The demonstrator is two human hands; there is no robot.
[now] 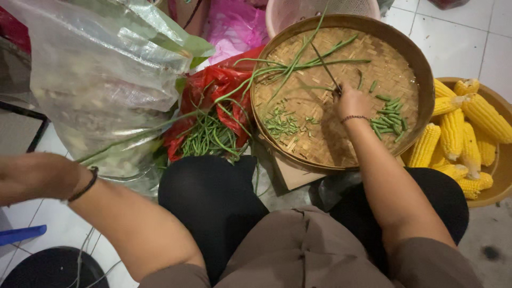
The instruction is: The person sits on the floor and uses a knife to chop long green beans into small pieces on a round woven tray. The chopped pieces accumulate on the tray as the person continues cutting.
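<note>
Woven bamboo tray (341, 144) rough, matt; plastic bags (106, 80) glossy, crinkly; floor tiles (453, 42) smooth.

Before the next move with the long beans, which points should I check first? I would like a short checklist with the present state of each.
1. Right hand on the woven tray, holding a long bean: ok.
2. Left hand free: cannot tell, partly out of view.
3. Cut bean pieces inside the tray: ok.
4. Uncut beans on the red bag: ok.
5. Corn basket apart from the tray: not ok, touching or overlapping.

Green beans (210, 136), red bag (213, 88), tan woven tray (341, 138), yellow corn (453, 133), pink bag (234, 24).
</note>
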